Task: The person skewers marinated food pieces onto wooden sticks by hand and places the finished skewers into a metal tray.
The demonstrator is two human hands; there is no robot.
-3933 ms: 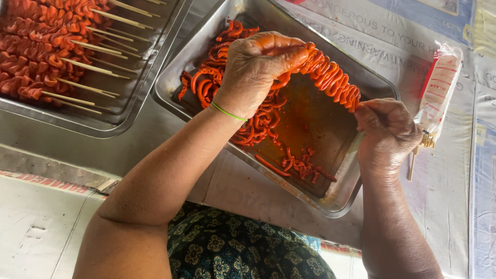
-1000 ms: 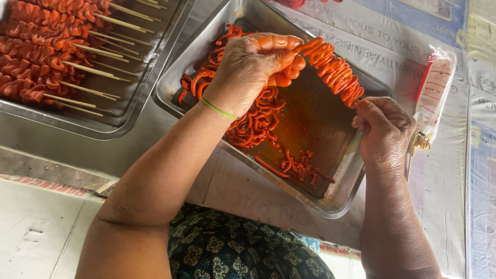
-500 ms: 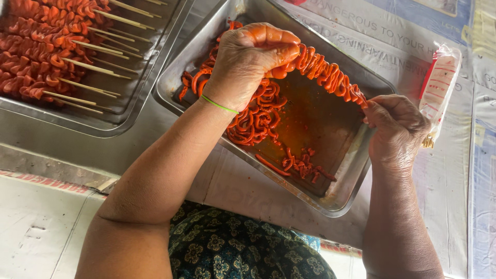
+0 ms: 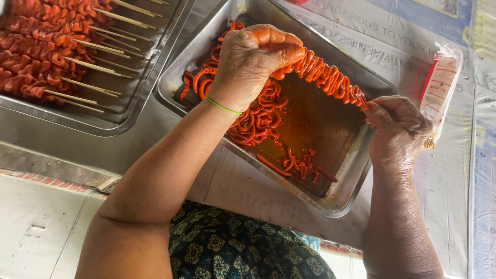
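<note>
Stretching above the steel tray (image 4: 356, 170), the skewer of orange-red coiled meat (image 4: 328, 80) is being held at both ends: the left hand (image 4: 256, 59) is closing around its upper end, the right hand (image 4: 398, 129) is pinching its lower tip. A second tray of finished skewers (image 4: 62, 57) is sitting nearby on the tabletop (image 4: 67, 150).

Only one view was given, from a camera worn on the person's head. It looked steeply down and slightly forward over the person's own patterned clothing and both forearms, close enough that the arms filled the lower frame. The counter (image 4: 129, 147) ran slantwise, tilting the metal tray (image 4: 330, 199) at centre. A second tray (image 4: 119, 111) was cut off at upper left.
</note>
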